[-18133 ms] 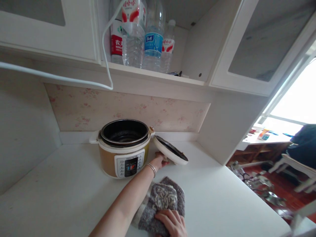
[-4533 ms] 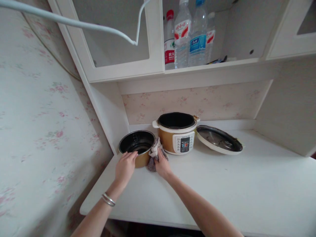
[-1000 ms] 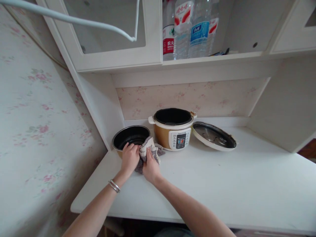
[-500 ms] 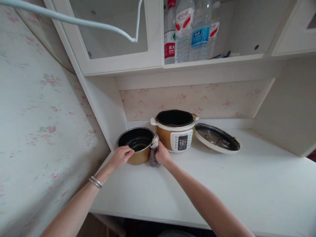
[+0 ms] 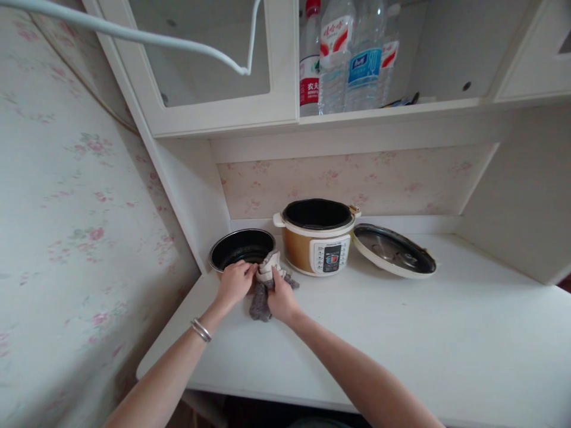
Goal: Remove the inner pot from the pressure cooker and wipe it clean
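A removable inner pot (image 5: 241,246), black inside and gold outside, stands on the white counter (image 5: 401,333) near its left end. My left hand (image 5: 235,283), with bracelets on the wrist, is curled against the pot's front wall and rim. My right hand (image 5: 280,300) is closed on a grey and white cloth (image 5: 264,284), pressing it to the pot's front right side. The gold and white electric cooker (image 5: 317,239) sits open just right of the pot, and its lid (image 5: 393,250) lies upside down on the counter beside it.
A white side panel and floral wallpaper close in the left. Overhead is a glass-door cabinet (image 5: 209,65) and a shelf with several water bottles (image 5: 348,56). A white cable (image 5: 134,37) runs across the top.
My right hand has slid the cloth from the pot's right side round to its front. My left hand has shifted right along the rim, so both hands now meet.
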Motion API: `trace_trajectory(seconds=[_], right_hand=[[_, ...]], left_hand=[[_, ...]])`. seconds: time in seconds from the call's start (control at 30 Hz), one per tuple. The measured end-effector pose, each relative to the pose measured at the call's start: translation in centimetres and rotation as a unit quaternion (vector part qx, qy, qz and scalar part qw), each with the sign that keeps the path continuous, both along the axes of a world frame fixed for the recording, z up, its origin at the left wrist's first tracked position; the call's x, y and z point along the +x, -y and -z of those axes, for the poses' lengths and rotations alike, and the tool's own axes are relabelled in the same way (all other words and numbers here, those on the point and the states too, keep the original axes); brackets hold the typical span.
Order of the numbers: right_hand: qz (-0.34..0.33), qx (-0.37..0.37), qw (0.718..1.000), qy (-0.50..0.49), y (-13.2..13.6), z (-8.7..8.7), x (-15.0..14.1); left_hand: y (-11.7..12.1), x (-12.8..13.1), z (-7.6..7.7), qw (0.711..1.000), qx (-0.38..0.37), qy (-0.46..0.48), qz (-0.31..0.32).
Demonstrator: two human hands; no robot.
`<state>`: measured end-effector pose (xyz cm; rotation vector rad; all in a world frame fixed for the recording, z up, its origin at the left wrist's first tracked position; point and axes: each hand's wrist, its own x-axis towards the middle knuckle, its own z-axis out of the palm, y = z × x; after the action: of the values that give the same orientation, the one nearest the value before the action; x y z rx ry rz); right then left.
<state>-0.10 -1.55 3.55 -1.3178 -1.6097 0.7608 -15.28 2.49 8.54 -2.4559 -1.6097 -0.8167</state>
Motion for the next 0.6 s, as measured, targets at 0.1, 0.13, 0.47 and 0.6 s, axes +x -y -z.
trace_trajectory(seconds=[0.1,0.13,0.47,0.6], right_hand=[[0.015,-0.025,0.995,-0.100,-0.6,-0.1,2.0],[0.020,-0.035,0.988,-0.146,-0.7,-0.2,2.6],[0.004,-0.152,0.828,-0.540,2.3,-4.7,6.5],[-0.004,-0.178,0.789,-0.588,3.9,-5.8,8.1]], left_hand=[[-0.2,-1.1,-0.3,0.997,-0.031,0.045,0.046],[-0.1,-1.3,-0.5,0.996,-0.033,0.071,0.050],[7.5,6.4,-2.3,0.966,-0.108,0.058,0.227],[7.5,7.8,-1.2,0.973,-0.074,0.145,0.162]])
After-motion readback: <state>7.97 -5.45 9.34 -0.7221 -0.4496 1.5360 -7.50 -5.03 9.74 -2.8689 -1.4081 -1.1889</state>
